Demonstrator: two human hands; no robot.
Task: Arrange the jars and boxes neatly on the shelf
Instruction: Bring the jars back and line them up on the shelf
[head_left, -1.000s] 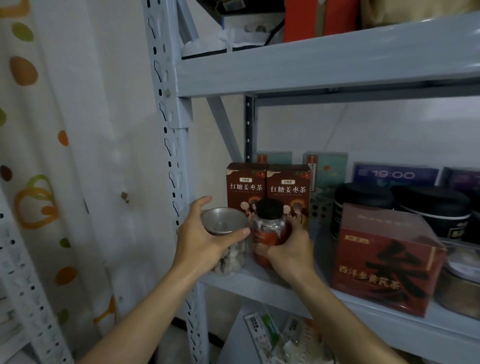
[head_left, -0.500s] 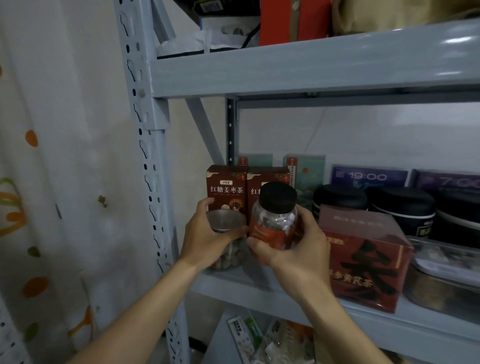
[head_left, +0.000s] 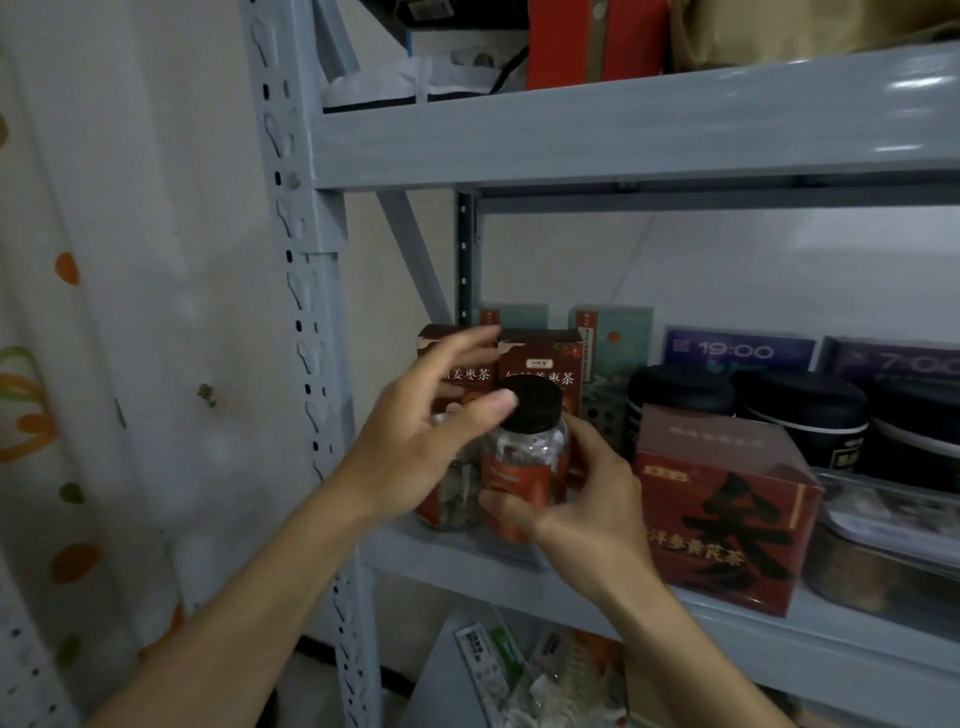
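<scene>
My right hand grips a clear jar with a black lid and red label, held just above the grey shelf near its left end. My left hand hovers with fingers spread in front of a metal-lidded clear jar, which stands on the shelf and is mostly hidden behind that hand. Two dark red tea boxes stand right behind the jars. A large red box sits to the right.
Black round tins and purple boxes line the back right. A clear flat container sits at the far right. The grey upright post stands on the left, with a shelf above holding more items.
My left hand has let go of the metal-lidded jar and lifted with fingers spread. The black-lidded jar stays in my right hand, raised from the shelf compared with a second ago.
</scene>
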